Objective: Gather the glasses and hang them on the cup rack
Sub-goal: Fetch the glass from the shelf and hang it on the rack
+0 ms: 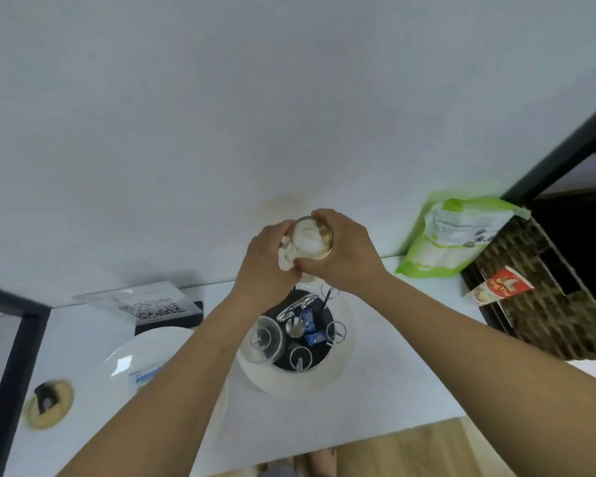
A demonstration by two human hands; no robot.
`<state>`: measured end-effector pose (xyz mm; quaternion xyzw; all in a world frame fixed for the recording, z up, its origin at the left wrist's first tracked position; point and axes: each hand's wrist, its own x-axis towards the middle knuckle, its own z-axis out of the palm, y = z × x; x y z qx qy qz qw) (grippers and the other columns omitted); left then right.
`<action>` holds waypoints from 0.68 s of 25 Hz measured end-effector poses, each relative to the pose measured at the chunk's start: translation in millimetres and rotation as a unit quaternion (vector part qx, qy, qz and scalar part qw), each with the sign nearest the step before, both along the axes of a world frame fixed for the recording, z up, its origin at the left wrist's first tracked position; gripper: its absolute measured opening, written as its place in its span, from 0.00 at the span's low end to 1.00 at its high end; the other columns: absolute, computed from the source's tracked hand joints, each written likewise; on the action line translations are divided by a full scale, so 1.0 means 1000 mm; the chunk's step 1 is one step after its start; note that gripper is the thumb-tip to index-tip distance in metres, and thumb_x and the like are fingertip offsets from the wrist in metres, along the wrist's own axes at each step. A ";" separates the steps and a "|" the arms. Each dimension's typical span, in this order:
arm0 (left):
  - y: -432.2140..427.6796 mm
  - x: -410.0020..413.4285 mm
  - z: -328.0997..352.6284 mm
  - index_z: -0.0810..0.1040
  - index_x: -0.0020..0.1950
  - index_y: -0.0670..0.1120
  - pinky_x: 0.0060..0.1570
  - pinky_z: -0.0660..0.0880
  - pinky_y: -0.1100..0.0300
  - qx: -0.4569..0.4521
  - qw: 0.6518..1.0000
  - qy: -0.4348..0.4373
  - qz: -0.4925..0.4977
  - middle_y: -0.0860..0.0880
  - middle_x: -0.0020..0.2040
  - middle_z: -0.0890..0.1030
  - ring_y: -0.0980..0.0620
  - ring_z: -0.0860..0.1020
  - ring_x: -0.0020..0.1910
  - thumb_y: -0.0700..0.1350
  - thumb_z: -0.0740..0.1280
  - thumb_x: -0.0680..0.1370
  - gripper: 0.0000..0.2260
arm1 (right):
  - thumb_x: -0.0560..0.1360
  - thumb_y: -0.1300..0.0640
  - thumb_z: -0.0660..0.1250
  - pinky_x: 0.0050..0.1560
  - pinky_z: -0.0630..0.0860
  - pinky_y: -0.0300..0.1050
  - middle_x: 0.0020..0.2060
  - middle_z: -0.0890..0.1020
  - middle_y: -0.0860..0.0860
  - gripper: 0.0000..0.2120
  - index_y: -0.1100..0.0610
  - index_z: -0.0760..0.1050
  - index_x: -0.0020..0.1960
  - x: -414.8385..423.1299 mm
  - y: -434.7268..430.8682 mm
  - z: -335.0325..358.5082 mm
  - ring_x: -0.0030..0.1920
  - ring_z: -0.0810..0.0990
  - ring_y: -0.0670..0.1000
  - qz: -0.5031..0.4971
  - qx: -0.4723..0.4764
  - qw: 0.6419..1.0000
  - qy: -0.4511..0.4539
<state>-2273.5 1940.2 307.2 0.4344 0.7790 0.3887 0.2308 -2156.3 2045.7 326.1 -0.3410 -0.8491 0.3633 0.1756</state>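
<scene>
White worktop [410, 356] edge sits near me; my hands, left hand [265, 259] and right hand [341, 249], clamp one clear glass [312, 239] above the round black cup rack [305, 325].

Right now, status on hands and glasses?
Both hands, left hand and right hand, on one glass above cup rack. One glass already hung. Nothing blocking.

Bench [386, 390]: white, set against a pale wall.
Centre: a cup rack [305, 333] is carried on a round white base; one glass [263, 340] is hung upside down on it.
Left: a white plate [117, 359] (a small packet lies on it), a QR-code stand [152, 306] and a round cable port [49, 403].
Right: a green-and-white bag [451, 235] is leaned at the wall, with a red carton [499, 285] just beside it.
</scene>
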 end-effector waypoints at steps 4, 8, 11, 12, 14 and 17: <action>-0.007 -0.014 -0.029 0.72 0.67 0.49 0.58 0.76 0.48 -0.037 0.997 -0.063 -0.006 0.49 0.61 0.77 0.49 0.76 0.57 0.31 0.65 0.67 0.29 | 0.59 0.46 0.78 0.50 0.73 0.42 0.54 0.78 0.47 0.37 0.51 0.70 0.64 -0.011 -0.001 -0.040 0.52 0.77 0.48 0.021 -0.007 0.998 -0.052; -0.007 -0.022 -0.054 0.72 0.67 0.50 0.57 0.73 0.56 -0.094 0.992 -0.080 -0.036 0.50 0.62 0.78 0.53 0.76 0.57 0.32 0.63 0.70 0.27 | 0.59 0.47 0.79 0.44 0.77 0.44 0.49 0.77 0.47 0.32 0.50 0.70 0.59 -0.015 0.002 -0.064 0.47 0.77 0.48 0.034 -0.011 0.993 -0.111; -0.006 -0.027 -0.066 0.72 0.67 0.50 0.56 0.72 0.55 -0.138 0.986 -0.070 -0.055 0.51 0.62 0.78 0.51 0.75 0.59 0.33 0.63 0.71 0.26 | 0.60 0.51 0.79 0.40 0.73 0.43 0.48 0.76 0.51 0.30 0.55 0.70 0.57 -0.023 0.006 -0.078 0.46 0.76 0.51 0.060 -0.032 0.985 -0.158; -0.006 -0.028 -0.069 0.72 0.67 0.50 0.55 0.72 0.55 -0.150 0.984 -0.069 -0.059 0.51 0.63 0.78 0.50 0.75 0.60 0.33 0.64 0.71 0.26 | 0.60 0.52 0.79 0.38 0.70 0.42 0.47 0.75 0.51 0.30 0.56 0.70 0.57 -0.026 0.006 -0.082 0.45 0.75 0.51 0.067 -0.038 0.982 -0.175; -0.005 -0.030 -0.072 0.71 0.69 0.50 0.53 0.72 0.57 -0.168 0.981 -0.070 -0.062 0.49 0.64 0.78 0.50 0.75 0.59 0.34 0.64 0.73 0.25 | 0.60 0.55 0.79 0.34 0.68 0.39 0.47 0.73 0.52 0.30 0.57 0.70 0.57 -0.033 0.009 -0.089 0.44 0.73 0.51 0.072 -0.048 0.975 -0.206; -0.002 -0.029 -0.073 0.71 0.69 0.48 0.52 0.75 0.54 -0.177 0.978 -0.081 -0.072 0.46 0.62 0.80 0.48 0.77 0.54 0.35 0.64 0.75 0.22 | 0.58 0.57 0.80 0.35 0.72 0.42 0.48 0.72 0.53 0.32 0.57 0.68 0.57 -0.040 0.015 -0.094 0.44 0.73 0.51 0.068 -0.054 0.964 -0.253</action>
